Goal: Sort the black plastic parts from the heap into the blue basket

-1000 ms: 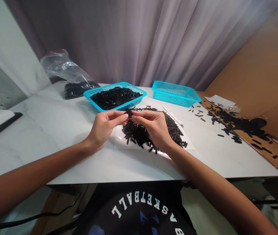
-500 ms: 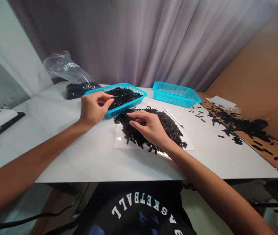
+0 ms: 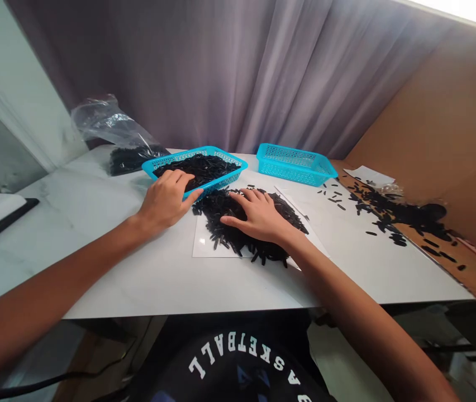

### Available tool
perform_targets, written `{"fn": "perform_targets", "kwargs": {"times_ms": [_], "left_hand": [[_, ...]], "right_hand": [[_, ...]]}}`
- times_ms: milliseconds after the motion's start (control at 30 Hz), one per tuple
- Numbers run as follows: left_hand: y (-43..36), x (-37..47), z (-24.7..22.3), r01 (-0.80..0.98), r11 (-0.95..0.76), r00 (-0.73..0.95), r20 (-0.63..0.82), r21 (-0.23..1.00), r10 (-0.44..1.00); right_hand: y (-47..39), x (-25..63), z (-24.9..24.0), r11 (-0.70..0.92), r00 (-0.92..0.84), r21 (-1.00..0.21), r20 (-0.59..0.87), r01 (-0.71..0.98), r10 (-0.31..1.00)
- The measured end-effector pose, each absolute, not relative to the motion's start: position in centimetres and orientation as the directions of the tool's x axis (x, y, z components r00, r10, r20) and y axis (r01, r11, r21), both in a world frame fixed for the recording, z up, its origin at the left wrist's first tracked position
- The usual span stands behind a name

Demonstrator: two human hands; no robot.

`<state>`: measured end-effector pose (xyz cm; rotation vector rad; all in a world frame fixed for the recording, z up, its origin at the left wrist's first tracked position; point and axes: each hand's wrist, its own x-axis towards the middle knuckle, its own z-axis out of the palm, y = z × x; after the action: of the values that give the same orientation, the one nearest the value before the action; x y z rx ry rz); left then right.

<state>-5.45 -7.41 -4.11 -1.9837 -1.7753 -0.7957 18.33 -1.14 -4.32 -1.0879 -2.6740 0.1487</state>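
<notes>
At the front left rim of a turquoise plastic basket is my left hand, thumb apart from the curled fingers, nothing visible between them. The basket holds a heap of small black elongated pieces. My right hand lies with spread fingers on a loose pile of similar black pieces. Under this pile is a white sheet on the table. What the pieces are, I cannot tell.
A second turquoise basket stands at the back right. Black pieces are scattered over the brown board at the right. A clear plastic bag with black contents lies behind the first basket's left side. A grey curtain hangs behind.
My left hand has opened from a pinch over the basket and drawn down slightly toward its front rim. My right hand has spread its fingers and settled on the pile. The view has shifted slightly.
</notes>
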Motion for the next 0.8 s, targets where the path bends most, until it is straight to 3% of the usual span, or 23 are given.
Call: {"fn": "perform_targets", "kwargs": {"times_ms": [100,233,433,800], "left_hand": [[-7.9,-4.3,-4.4,0.937,-0.349,0.244,0.670,0.025,0.701],[-8.8,-2.4,-5.3,0.824,-0.561,0.450,0.509,0.079,0.733],[-9.2,-1.8,-7.0,0.860,-0.452,0.414,0.194,0.238,0.889],[-7.0,-1.5,-8.0,0.866,-0.343,0.297,0.178,0.363,0.938]], "right_hand": [[-1.2,18.4,-4.2,0.751,-0.742,-0.165,0.124,0.639,0.659],[-0.8,18.4,-3.8,0.768,-0.762,-0.181,0.120,0.614,0.637],[-0.3,18.3,-3.8,0.786,-0.775,-0.192,0.146,0.587,0.615],[0.5,18.1,-4.8,0.828,-0.799,-0.164,0.219,0.536,0.561]]}}
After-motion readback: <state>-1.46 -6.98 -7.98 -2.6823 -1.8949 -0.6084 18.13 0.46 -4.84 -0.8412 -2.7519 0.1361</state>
